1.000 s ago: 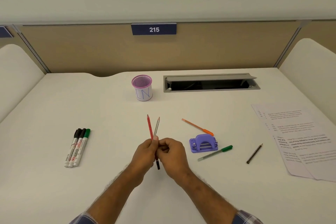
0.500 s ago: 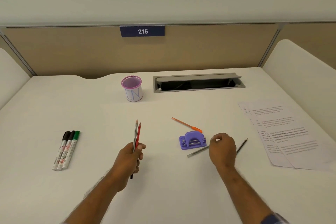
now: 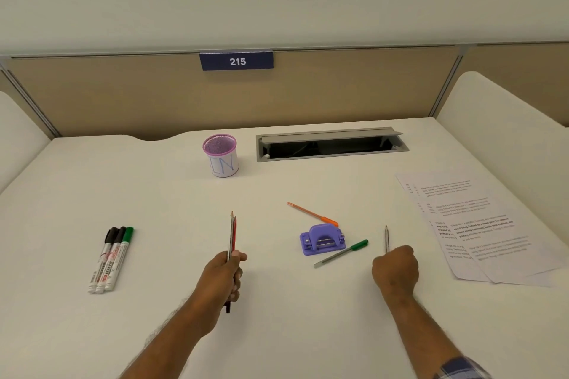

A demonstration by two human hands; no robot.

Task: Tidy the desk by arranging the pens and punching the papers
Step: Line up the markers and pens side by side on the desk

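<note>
My left grip (image 3: 222,271) clasps a grey pencil (image 3: 231,234) and a red pencil (image 3: 235,232), tips up. My right grip (image 3: 395,268) clenches a dark pencil (image 3: 386,238) over the bench (image 3: 184,194). The purple hole punch (image 3: 321,239) sits between them, the printed papers (image 3: 480,224) lie far right, and the pink pen cup (image 3: 221,155) stands behind.

Both hands hold pencils near the hole punch (image 3: 322,239)

Left of the punch, the left hand (image 3: 222,274) grips two pencils (image 3: 232,234); right of it, the right hand (image 3: 395,269) grips a dark pencil (image 3: 386,238). A green pen (image 3: 341,253) lies just beside the punch.
</note>
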